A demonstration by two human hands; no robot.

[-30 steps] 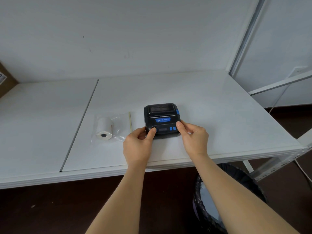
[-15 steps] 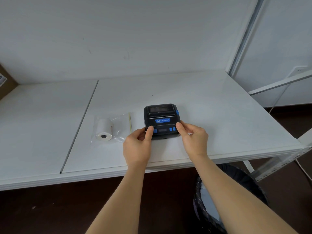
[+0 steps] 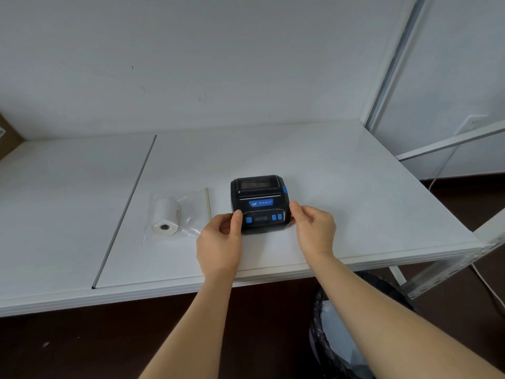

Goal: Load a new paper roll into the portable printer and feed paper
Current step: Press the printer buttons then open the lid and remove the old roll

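A black portable printer (image 3: 259, 199) with blue buttons lies flat on the white table (image 3: 341, 192), its lid closed. My left hand (image 3: 220, 242) holds its near-left corner, thumb against the side. My right hand (image 3: 314, 231) holds its near-right corner, fingertips on the side. A white paper roll (image 3: 165, 216) lies on its side inside a clear plastic bag (image 3: 191, 212) to the left of the printer, with nothing touching it.
A dark seam (image 3: 128, 203) runs across the table left of the roll. A bin with a black liner (image 3: 336, 337) stands on the floor under the table's front-right edge. White shelf posts (image 3: 393, 61) rise at the right. A brown box corner (image 3: 5, 135) shows far left.
My left thumb has slid off the printer's front-left blue button onto its left side. My right hand has shifted slightly outward along the right corner. The printer stays put.
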